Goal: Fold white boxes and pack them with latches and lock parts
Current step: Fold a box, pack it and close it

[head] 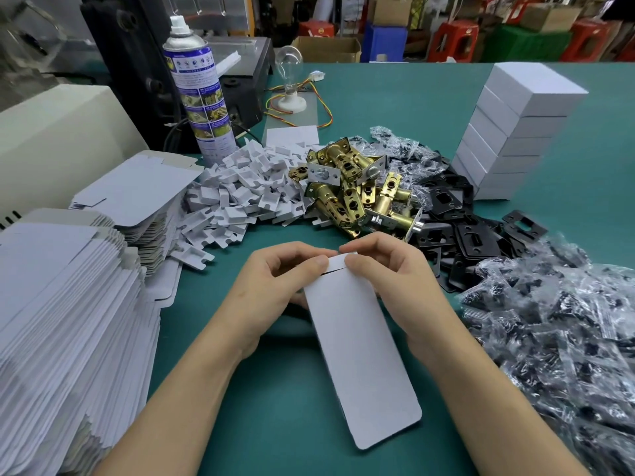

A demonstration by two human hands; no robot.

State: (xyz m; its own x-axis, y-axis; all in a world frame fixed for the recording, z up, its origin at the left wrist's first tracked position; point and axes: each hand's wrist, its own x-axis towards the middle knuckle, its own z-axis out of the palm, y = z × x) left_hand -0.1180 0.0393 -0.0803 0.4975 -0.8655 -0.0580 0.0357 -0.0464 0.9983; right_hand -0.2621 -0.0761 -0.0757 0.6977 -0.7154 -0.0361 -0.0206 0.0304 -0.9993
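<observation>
White box blank [357, 345], one piece, unfolded: being held over the green worktop [395, 97] at the middle of its near edge, between the two forearms. Its long axis is running from the near edge toward the far edge, with the near end leaning slightly to the right. The rounded near end is hanging free; whether it is touching the worktop cannot be told. The far end, with its short flap and slit, is sitting directly between the hands.

Left hand [275, 286]: pinching the left part of the flap, thumb on top, fingers curled behind.
Right hand [388, 280]: pinching the right part likewise, thumb tips nearly meeting.

Both hands are working equally near the flap. Judgement: folding is starting at the far flap, so the coming move is turning on that crease, which is lying straight across the long axis.

Supplies lying just beyond the hands:
- brass latches [354, 187], straight ahead
- black plates [464, 235], ahead toward the right edge
- bagged parts [567, 338], along the right edge
- white card inserts [240, 187], ahead to the left
- flat blanks [68, 304], stacked at the near left corner
- folded boxes [508, 132], stacked toward the far right corner

The right hand is sitting slightly nearer the latches.
</observation>
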